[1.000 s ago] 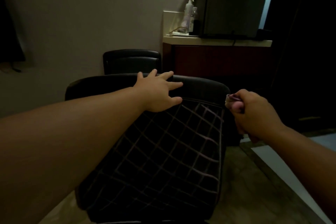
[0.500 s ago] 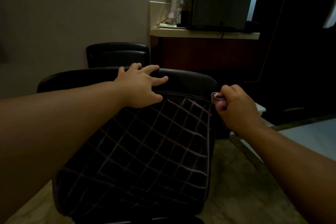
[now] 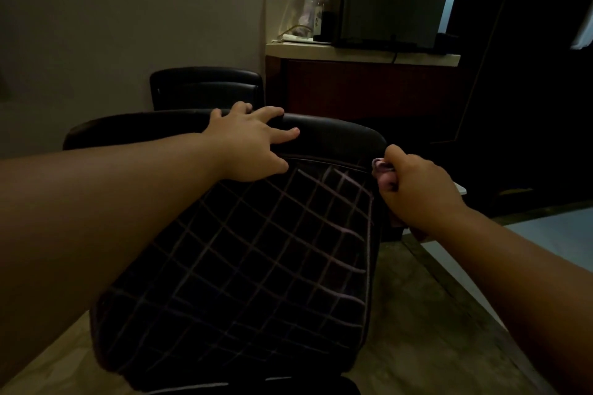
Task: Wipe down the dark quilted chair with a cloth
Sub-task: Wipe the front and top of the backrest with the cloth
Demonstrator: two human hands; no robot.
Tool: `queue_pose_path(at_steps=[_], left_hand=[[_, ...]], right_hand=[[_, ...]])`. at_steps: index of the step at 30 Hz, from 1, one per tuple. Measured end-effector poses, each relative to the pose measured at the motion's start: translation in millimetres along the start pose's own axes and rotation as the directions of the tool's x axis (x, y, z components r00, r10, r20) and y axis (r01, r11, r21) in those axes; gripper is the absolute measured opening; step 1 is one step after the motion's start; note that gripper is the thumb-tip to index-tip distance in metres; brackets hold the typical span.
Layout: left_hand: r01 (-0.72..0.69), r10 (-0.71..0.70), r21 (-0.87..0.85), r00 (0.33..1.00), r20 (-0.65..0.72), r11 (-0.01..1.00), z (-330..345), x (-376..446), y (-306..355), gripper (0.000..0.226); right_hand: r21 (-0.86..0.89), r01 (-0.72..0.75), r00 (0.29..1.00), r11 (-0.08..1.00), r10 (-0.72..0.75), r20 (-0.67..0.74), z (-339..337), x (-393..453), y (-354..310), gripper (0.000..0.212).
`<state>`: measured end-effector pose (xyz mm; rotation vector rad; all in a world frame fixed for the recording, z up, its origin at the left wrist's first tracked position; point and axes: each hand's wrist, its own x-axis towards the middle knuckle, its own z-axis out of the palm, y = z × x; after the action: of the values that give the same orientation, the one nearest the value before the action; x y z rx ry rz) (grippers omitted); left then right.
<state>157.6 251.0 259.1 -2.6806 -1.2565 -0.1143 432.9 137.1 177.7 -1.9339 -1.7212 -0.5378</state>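
The right hand (image 3: 417, 189) grips a bunched pinkish cloth (image 3: 383, 175) against the right edge of the dark quilted chair (image 3: 256, 266), centre frame. The left hand (image 3: 253, 144) rests open on its top rail. The balled cloth may skip the stitched grooves; leaning could tip the chair.

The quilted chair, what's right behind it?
Behind the quilted chair stands a second dark chair against the wall; only its top shows, the rest is covered. To its right is a cabinet. The left hand rests on the near chair's top edge.
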Motion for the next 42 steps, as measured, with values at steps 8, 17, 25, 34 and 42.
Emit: queue_pose_path(at_steps=[8,17,25,34,42], left_hand=[[-0.008,0.008,-0.007,1.000,0.004,1.000,-1.2,-3.0,0.9,0.068],[0.003,-0.003,-0.001,1.000,-0.008,1.000,1.4,-0.7,-0.6,0.068],[0.012,-0.013,-0.010,1.000,-0.021,1.000,4.4,0.8,-0.5,0.069],[-0.013,0.013,-0.001,1.000,-0.020,1.000,5.5,1.9,-2.6,0.070],[0.003,-0.003,-0.001,1.000,-0.017,1.000,6.5,1.6,-2.6,0.070]], right_hand=[[0.106,-0.022,0.999,0.994,0.018,0.037,-10.0,0.5,-0.3,0.019],[-0.099,0.054,0.998,0.994,-0.052,0.020,-7.4,8.4,-8.8,0.018],[-0.061,0.014,1.000,0.998,-0.015,-0.003,-4.2,13.8,-21.7,0.013],[-0.085,-0.056,0.997,0.995,0.060,0.054,-13.0,5.9,-5.2,0.011],[-0.081,0.013,1.000,0.997,-0.010,0.027,-6.6,20.9,-30.6,0.014]])
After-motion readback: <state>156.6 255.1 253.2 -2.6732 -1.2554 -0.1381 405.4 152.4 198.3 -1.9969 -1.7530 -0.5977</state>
